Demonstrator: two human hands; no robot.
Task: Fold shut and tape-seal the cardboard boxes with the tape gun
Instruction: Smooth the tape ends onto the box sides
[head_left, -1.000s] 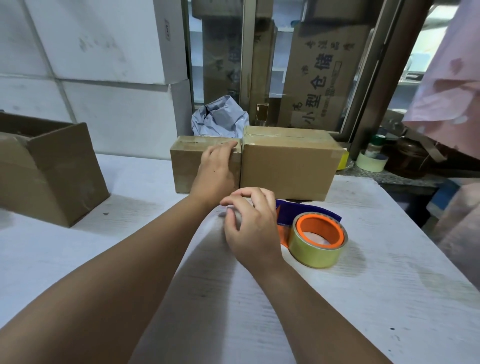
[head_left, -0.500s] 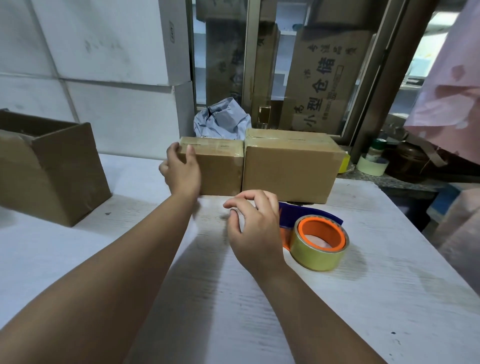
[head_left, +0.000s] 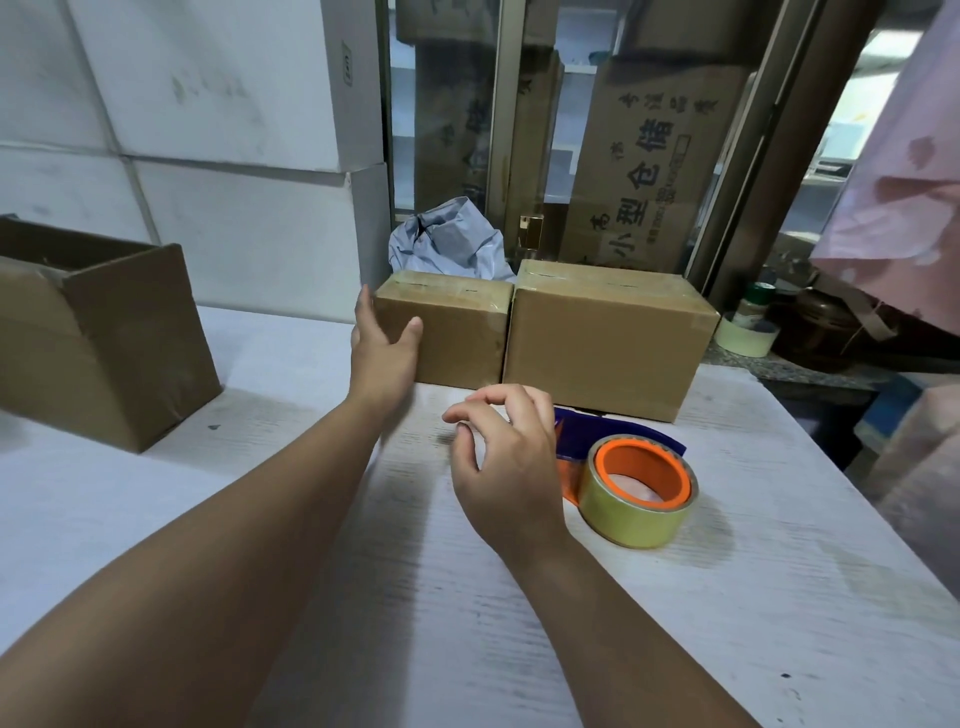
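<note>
Left grip (head_left: 382, 358), released against the small box (head_left: 462, 332) at 12 o'clock, may shove it askew; right grip (head_left: 511, 457), loosely curled and empty, hovers beside the tape gun (head_left: 641, 483).

Printed Chinese characters on a carton behind the window (head_left: 501, 130)

On the tall brown carton (head_left: 649, 166) leaning there, large dark characters turned on their side, read as 小型仓储; next to them a smaller row of characters and a small boxed line of print, both too blurred to make out. Faint dark characters on the second carton (head_left: 447, 130) to its left, unreadable. Small label (head_left: 347, 70) on the white box (head_left: 208, 78) at upper left, too small to read.
</note>
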